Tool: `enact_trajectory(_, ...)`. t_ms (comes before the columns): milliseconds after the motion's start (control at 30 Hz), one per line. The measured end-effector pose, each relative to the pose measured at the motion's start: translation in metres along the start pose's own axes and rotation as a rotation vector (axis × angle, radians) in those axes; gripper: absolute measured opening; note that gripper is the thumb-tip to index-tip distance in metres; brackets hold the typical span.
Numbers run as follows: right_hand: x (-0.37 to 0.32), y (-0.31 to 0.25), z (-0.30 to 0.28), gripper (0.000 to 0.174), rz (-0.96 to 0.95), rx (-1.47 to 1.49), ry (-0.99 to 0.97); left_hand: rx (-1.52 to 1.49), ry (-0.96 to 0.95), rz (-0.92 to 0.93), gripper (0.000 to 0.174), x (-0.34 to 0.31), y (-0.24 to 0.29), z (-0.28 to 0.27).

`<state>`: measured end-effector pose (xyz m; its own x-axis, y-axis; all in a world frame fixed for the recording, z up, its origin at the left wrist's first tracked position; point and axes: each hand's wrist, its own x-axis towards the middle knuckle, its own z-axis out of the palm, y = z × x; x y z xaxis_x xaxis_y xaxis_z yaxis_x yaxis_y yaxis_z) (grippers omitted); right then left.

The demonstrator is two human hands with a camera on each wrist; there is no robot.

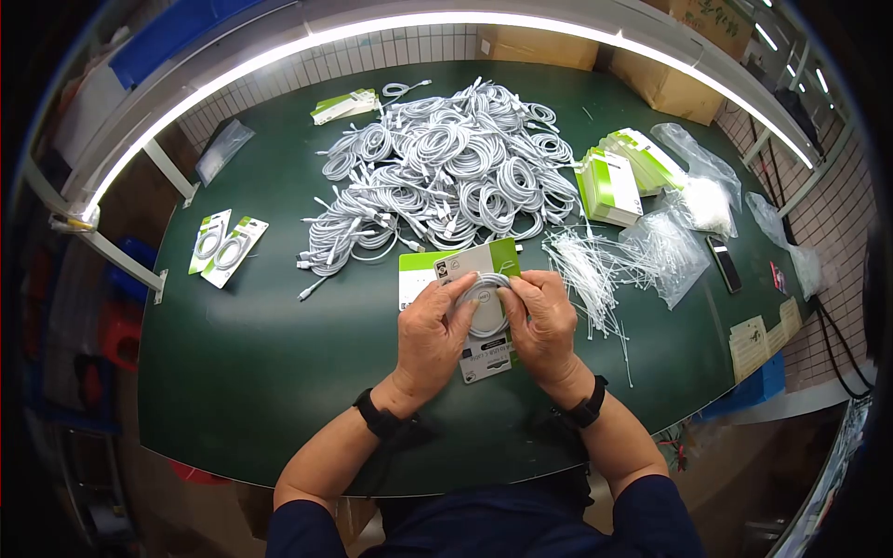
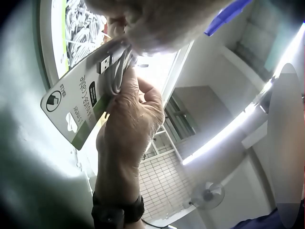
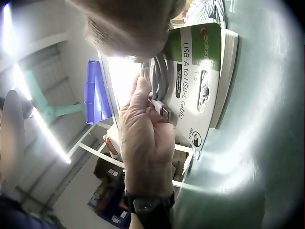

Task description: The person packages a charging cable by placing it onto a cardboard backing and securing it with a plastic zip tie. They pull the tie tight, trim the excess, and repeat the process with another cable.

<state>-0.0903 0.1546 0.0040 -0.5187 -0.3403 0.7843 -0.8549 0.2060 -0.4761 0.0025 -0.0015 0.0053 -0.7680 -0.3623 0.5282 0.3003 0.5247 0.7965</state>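
A coiled light-grey USB cable [image 1: 488, 331] lies against a white and green packaging card [image 1: 484, 365] in front of the person. The left hand [image 1: 430, 333] grips the coil and card from the left, its thumb on the coil. From the right, the right hand [image 1: 544, 327] pinches the coil's other side the same way. Printed on the card [image 3: 190, 90] is "USB-A to USB-C cable", seen in the right wrist view. A USB plug [image 2: 103, 64] sticks out beside the coil. More cards [image 3: 230, 71] stand behind it; fingers at the back are mostly hidden.
A large pile of coiled cables [image 1: 456, 158] covers the table's far middle. Stacked cards [image 1: 609, 186], loose cable ties [image 1: 586, 274], plastic bags [image 1: 665, 260] and a phone [image 1: 724, 264] are at the right. Two carded cables [image 1: 233, 251] lie at the left.
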Motion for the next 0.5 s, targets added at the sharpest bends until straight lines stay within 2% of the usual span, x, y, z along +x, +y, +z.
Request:
enact_trajectory(100, 0.000, -0.002, 0.000, 0.018, -0.002, -0.011, -0.009, 0.009, -0.034, -0.011, 0.032, 0.001, 0.005, -0.004)
enact_trajectory(200, -0.002, 0.001, 0.002, 0.015, 0.116, 0.125, -0.014, 0.018, -0.069, -0.048, 0.029, 0.003, 0.010, -0.008)
enact_trajectory(233, -0.004, 0.002, 0.001, 0.015, 0.226, 0.218, -0.051, 0.021, -0.076, -0.058, 0.028, 0.003, 0.011, -0.009)
enact_trajectory(333, -0.009, 0.004, 0.002, 0.017, 0.616, 0.739, -0.078, -0.033, -0.098, -0.018, 0.028, 0.007, 0.005, -0.012)
enact_trajectory(433, -0.001, 0.005, -0.002, 0.025, 0.621, 0.845, -0.068, -0.177, -0.112, -0.191, 0.029, 0.006, 0.005, -0.013)
enact_trajectory(500, 0.001, 0.006, -0.005, 0.028, 0.631, 0.883, -0.078, -0.193, -0.112, -0.234, 0.038, 0.005, 0.006, -0.012)
